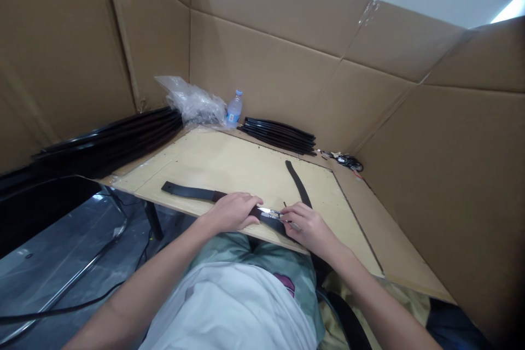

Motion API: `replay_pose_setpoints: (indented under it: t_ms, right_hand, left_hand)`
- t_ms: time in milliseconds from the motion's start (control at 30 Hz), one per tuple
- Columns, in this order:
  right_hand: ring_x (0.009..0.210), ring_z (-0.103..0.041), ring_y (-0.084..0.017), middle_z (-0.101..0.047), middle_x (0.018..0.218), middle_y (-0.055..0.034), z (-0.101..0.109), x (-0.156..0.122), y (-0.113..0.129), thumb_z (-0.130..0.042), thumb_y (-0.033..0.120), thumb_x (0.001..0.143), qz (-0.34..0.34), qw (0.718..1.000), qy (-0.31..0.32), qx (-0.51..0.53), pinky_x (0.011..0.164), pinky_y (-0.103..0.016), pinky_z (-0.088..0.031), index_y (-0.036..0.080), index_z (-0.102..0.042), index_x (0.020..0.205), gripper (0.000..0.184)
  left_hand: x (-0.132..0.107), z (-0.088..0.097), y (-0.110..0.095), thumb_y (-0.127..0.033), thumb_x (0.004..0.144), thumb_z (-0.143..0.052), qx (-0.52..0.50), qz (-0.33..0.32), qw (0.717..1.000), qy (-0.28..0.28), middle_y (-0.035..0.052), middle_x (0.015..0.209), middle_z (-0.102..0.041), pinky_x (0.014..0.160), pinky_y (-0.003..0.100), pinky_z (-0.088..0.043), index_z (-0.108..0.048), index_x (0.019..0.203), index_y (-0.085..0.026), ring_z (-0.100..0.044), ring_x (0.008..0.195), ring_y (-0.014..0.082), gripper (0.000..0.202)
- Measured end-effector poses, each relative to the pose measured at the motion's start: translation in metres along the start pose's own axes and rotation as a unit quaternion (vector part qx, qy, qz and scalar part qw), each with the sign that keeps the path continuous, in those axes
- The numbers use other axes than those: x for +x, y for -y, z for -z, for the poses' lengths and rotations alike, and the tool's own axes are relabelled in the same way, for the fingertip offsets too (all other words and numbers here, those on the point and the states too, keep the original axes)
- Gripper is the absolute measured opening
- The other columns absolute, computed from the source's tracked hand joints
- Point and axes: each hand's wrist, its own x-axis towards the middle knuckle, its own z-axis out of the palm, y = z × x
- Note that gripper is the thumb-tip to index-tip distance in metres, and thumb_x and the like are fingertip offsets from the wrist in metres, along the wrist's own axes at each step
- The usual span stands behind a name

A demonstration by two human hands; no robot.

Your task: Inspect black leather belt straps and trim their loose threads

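A long dark strap (pixel 188 191) lies across the near part of the board, with a brownish section in its middle. My left hand (pixel 234 211) is closed over that middle section, thumb on the near side and fingers on the far side. In my right hand (pixel 305 225) is a pair of small metal scissors (pixel 268 213), its blades pointing left against the strap beside my left fingertips. Part of the scissors' handles is hidden by my fingers. A dark strap piece (pixel 298 181) runs from the far side of the board toward my right hand.
Bundles of black strips lie at the left (pixel 118 134) and back (pixel 279 135) of the table. A clear plastic bag (pixel 197 104) and a water bottle (pixel 234 109) stand at the back. Small tangled items (pixel 346 161) sit at the back right. Cardboard walls (pixel 262 60) surround the table.
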Motion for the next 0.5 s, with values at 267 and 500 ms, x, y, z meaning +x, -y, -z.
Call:
replay_pose_setpoints:
  t_ms: [267,500]
  right_hand:
    - [0.082,-0.06,-0.02,-0.065,0.091,-0.0077,0.02,-0.024,-0.014,-0.053,0.013,0.079,-0.082,0.996,-0.02,-0.027,0.073,-0.033,-0.05,0.019,-0.061,0.08,0.011]
    - [0.069,-0.063,-0.019,-0.067,0.076,-0.0037,0.028,-0.04,-0.019,-0.055,0.018,0.072,-0.255,0.965,-0.015,-0.057,0.065,-0.028,-0.047,0.019,-0.064,0.082,0.014]
  left_hand:
    - [-0.001,0.001,0.003,-0.038,0.088,-0.044,0.015,-0.064,0.998,0.003,0.006,0.095,-0.062,0.081,0.031,-0.042,-0.052,0.115,-0.024,-0.056,0.092,0.02,0.032]
    - [-0.001,0.002,0.0,-0.039,0.089,-0.04,0.033,-0.062,0.997,0.012,0.0058,0.089,-0.057,0.073,0.028,-0.042,-0.056,0.104,-0.022,-0.054,0.086,0.0189,0.029]
